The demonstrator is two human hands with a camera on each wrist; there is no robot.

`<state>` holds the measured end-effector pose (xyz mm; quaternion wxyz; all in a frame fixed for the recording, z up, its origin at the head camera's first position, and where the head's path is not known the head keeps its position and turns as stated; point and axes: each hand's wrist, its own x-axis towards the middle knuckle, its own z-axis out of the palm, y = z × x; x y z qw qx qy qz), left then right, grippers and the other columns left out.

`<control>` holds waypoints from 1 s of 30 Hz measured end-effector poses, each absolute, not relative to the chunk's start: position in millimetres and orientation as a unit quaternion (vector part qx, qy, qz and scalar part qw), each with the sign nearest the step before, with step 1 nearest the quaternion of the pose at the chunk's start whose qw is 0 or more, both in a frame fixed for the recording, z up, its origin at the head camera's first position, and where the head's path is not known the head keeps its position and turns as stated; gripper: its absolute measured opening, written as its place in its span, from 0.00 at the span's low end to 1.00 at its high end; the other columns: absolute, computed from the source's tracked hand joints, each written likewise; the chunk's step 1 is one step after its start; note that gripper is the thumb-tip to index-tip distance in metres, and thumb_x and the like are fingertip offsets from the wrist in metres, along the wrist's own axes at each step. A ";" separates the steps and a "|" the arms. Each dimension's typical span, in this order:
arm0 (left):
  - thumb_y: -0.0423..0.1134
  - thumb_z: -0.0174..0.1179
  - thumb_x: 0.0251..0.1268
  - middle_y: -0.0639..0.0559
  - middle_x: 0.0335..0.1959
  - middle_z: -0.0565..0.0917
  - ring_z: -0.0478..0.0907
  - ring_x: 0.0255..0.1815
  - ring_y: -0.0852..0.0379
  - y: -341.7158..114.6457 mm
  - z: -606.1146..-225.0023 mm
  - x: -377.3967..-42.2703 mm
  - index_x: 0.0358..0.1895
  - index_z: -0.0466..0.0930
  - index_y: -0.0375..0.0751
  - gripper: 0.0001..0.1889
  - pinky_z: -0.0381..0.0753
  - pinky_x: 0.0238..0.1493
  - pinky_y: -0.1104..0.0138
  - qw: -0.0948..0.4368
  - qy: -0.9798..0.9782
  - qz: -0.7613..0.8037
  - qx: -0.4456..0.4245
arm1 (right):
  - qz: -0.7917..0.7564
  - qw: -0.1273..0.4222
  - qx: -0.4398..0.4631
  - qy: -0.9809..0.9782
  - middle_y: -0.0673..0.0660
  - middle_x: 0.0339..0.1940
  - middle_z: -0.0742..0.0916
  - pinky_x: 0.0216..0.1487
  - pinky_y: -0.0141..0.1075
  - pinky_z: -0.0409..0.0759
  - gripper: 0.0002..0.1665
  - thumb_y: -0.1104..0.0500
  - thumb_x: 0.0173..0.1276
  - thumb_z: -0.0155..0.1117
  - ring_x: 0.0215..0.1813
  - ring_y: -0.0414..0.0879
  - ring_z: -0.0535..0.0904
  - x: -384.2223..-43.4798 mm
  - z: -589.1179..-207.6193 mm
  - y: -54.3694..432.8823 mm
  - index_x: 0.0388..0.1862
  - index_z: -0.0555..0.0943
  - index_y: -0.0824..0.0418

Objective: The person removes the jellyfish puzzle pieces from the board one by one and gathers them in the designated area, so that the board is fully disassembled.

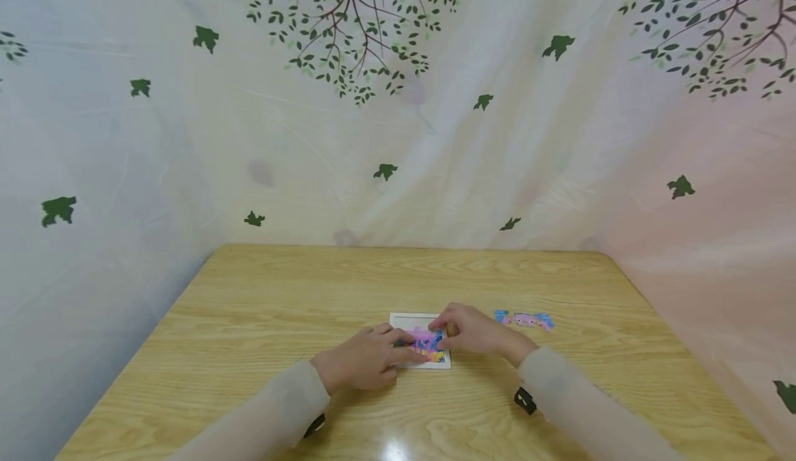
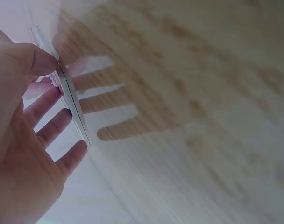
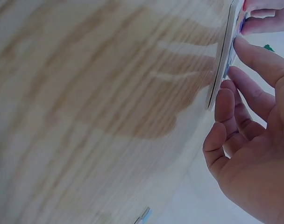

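A white-framed picture puzzle lies flat on the table, its lower part filled with pink, blue and yellow pieces and its upper part pale. My left hand rests on its left side, fingers stretched over the pieces; in the left wrist view the thumb touches the frame's edge. At the right side, my right hand has index finger and thumb on the coloured pieces. Its other fingers curl loosely beside the frame in the right wrist view. Whether those two fingertips pinch a piece is hidden.
Right of the frame, past my right hand, lies a loose blue-and-pink picture strip. The wooden table ends at a pale curtain printed with leaves and branches. Dark wrist devices sit under both sleeves.
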<state>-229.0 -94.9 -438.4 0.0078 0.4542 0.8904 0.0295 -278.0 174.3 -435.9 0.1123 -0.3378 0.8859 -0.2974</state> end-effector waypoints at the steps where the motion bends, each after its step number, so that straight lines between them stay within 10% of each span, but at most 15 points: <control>1: 0.39 0.56 0.76 0.50 0.73 0.75 0.74 0.68 0.47 -95.0 -438.3 -228.8 0.75 0.73 0.66 0.27 0.76 0.67 0.49 0.005 0.889 0.029 0.457 | -0.297 0.114 -0.339 0.885 0.54 0.44 0.81 0.38 0.32 0.71 0.19 0.59 0.68 0.74 0.37 0.43 0.71 -278.0 -436.4 174.1 0.55 0.87 0.65; 30: 0.36 0.55 0.76 0.50 0.77 0.71 0.70 0.74 0.47 -90.5 -437.8 -230.1 0.76 0.72 0.57 0.27 0.72 0.72 0.54 0.036 0.880 0.046 0.471 | -0.332 0.142 -0.302 0.883 0.52 0.43 0.85 0.48 0.39 0.80 0.10 0.65 0.69 0.70 0.43 0.43 0.78 -281.8 -440.1 164.2 0.47 0.81 0.61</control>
